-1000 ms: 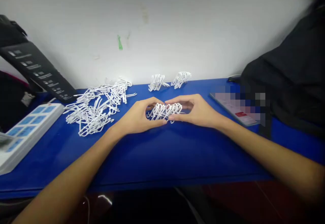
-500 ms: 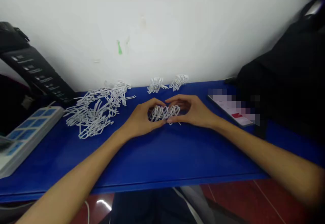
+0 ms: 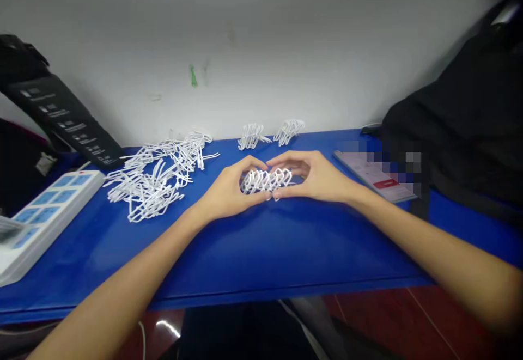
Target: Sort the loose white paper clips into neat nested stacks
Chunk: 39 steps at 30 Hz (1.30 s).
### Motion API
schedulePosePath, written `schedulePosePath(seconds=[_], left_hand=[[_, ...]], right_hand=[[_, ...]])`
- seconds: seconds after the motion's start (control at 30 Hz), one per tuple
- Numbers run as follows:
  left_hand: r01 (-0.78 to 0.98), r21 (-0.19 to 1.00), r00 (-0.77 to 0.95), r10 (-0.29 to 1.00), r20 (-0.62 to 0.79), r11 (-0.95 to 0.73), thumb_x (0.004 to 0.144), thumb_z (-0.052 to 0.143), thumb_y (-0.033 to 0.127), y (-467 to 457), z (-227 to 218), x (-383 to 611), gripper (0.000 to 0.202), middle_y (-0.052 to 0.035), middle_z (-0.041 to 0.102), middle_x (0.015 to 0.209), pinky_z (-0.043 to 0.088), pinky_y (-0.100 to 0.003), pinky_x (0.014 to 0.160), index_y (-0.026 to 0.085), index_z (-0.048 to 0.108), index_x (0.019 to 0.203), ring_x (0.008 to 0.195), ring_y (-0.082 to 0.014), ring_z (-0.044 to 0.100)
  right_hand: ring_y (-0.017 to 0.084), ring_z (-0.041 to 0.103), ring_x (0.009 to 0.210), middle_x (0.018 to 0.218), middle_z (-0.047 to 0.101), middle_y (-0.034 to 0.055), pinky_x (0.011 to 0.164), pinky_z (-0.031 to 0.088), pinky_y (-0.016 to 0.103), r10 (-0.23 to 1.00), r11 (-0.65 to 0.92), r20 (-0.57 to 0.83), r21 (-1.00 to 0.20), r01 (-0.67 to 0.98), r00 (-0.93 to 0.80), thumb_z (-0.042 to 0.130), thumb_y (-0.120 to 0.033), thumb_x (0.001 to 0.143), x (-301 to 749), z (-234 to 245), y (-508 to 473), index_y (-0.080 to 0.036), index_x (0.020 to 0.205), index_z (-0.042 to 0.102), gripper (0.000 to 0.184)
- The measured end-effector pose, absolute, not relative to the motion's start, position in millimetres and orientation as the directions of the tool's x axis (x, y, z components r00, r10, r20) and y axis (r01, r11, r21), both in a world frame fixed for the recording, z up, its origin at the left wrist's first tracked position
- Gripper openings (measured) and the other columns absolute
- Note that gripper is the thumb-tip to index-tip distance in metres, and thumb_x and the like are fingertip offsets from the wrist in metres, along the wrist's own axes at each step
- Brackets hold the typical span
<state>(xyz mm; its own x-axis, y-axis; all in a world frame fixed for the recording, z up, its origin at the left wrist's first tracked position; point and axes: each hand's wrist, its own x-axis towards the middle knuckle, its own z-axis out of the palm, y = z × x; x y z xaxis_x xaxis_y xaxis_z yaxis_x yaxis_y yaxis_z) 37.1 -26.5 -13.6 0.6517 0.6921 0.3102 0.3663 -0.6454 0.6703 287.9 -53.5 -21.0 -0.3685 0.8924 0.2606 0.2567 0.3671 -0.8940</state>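
My left hand and my right hand meet over the blue table, curved around a row of white wire hooks. The hooks stand side by side in a compact bundle, their bent ends crossing in a zigzag. Fingers of both hands lie along the far side and thumbs along the near side; the fingertips almost touch in the middle. To the left lies a loose, tangled pile of white wire hooks. Against the wall stand two neat groups of the same pieces, a left group and a right group.
A white case with blue panels lies on the left of the blue table. Behind it leans a black printed box. On the right are a phone and a black cloth bag. The wall closes off the back.
The picture has darkened on the wall. My right hand has shifted very slightly to the right; both hands keep their grip on the bundle.
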Motion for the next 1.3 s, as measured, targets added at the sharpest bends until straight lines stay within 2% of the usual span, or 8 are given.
schedulePosePath(seconds=[0.27,0.43,0.57,0.77,0.9,1.03,1.17,1.3], left_hand=[[0.406,0.646,0.664,0.695,0.277,-0.646,0.084,0.079,0.036,-25.9,-11.7,34.2,0.039,-0.0066,0.073,0.113,0.053,-0.035,0.088,0.019,0.07,0.118,0.098,-0.0232,0.068],[0.419,0.663,0.639,0.72,0.269,-0.62,0.078,0.086,0.048,-27.4,-13.6,39.1,0.054,-0.0057,0.076,0.114,0.053,-0.036,0.088,0.021,0.07,0.122,0.097,-0.0247,0.07],[0.438,0.692,0.595,0.762,0.255,-0.574,0.073,0.089,0.054,-28.5,-16.5,46.3,0.058,-0.0041,0.077,0.103,0.052,-0.034,0.079,0.02,0.073,0.118,0.087,-0.0227,0.069],[0.409,0.698,0.568,0.763,0.31,-0.588,0.07,0.091,0.044,-27.3,-20.0,50.8,0.057,-0.0017,0.076,0.099,0.047,-0.03,0.068,0.021,0.071,0.119,0.075,-0.0175,0.063],[0.374,0.72,0.579,0.753,0.311,-0.585,0.074,0.087,0.037,-28.2,-18.0,49.3,0.053,-0.0009,0.075,0.094,0.049,-0.03,0.072,0.021,0.068,0.12,0.078,-0.0185,0.066],[0.344,0.708,0.6,0.725,0.34,-0.617,0.075,0.087,0.037,-28.5,-17.6,48.9,0.05,-0.0046,0.076,0.111,0.052,-0.033,0.083,0.02,0.068,0.118,0.093,-0.0216,0.069],[0.364,0.707,0.586,0.739,0.332,-0.606,0.073,0.09,0.045,-28.1,-21.1,51.1,0.056,-0.0029,0.076,0.105,0.05,-0.032,0.076,0.021,0.068,0.119,0.085,-0.0203,0.067],[0.377,0.718,0.565,0.76,0.322,-0.585,0.075,0.088,0.043,-28.1,-22.9,52.8,0.051,-0.0013,0.075,0.1,0.048,-0.03,0.071,0.021,0.068,0.117,0.08,-0.0187,0.065]], right_hand=[[0.03,0.076,0.108,0.119,0.08,0.0101,0.104,0.061,0.047,0.898,0.384,0.277,-0.873,0.301,-0.342,0.095,-0.045,0.069,290.1,-23.2,-52.4,-0.02,0.119,0.078,0.059],[0.03,0.074,0.116,0.13,0.077,0.0095,0.107,0.06,0.046,0.86,0.436,0.259,-0.821,0.368,-0.441,0.096,-0.041,0.066,299.9,-9.3,-53.6,-0.023,0.132,0.074,0.072],[0.029,0.076,0.109,0.116,0.081,0.0094,0.104,0.06,0.046,0.853,0.468,0.274,-0.777,0.42,-0.444,0.092,-0.038,0.071,312.6,1.8,-52.7,-0.022,0.134,0.074,0.067],[0.027,0.078,0.098,0.103,0.082,0.0099,0.095,0.063,0.046,0.857,0.463,0.269,-0.774,0.431,-0.439,0.09,-0.043,0.076,314.0,2.9,-52.3,-0.018,0.126,0.076,0.058],[0.027,0.079,0.094,0.096,0.082,0.0082,0.094,0.063,0.045,0.851,0.479,0.286,-0.766,0.428,-0.441,0.089,-0.043,0.077,309.5,2.4,-53.6,-0.017,0.124,0.078,0.055],[0.027,0.079,0.09,0.096,0.083,0.0076,0.091,0.063,0.043,0.863,0.471,0.299,-0.767,0.436,-0.407,0.09,-0.044,0.076,305.8,0.6,-54.2,-0.02,0.121,0.08,0.052],[0.028,0.08,0.092,0.098,0.084,0.0077,0.091,0.063,0.044,0.869,0.465,0.309,-0.776,0.426,-0.386,0.09,-0.046,0.075,300.1,-1.8,-55.6,-0.021,0.122,0.08,0.054],[0.027,0.08,0.093,0.097,0.083,0.0066,0.093,0.063,0.044,0.859,0.478,0.324,-0.782,0.399,-0.396,0.089,-0.046,0.076,295.9,-1.2,-57.8,-0.023,0.124,0.079,0.054]])
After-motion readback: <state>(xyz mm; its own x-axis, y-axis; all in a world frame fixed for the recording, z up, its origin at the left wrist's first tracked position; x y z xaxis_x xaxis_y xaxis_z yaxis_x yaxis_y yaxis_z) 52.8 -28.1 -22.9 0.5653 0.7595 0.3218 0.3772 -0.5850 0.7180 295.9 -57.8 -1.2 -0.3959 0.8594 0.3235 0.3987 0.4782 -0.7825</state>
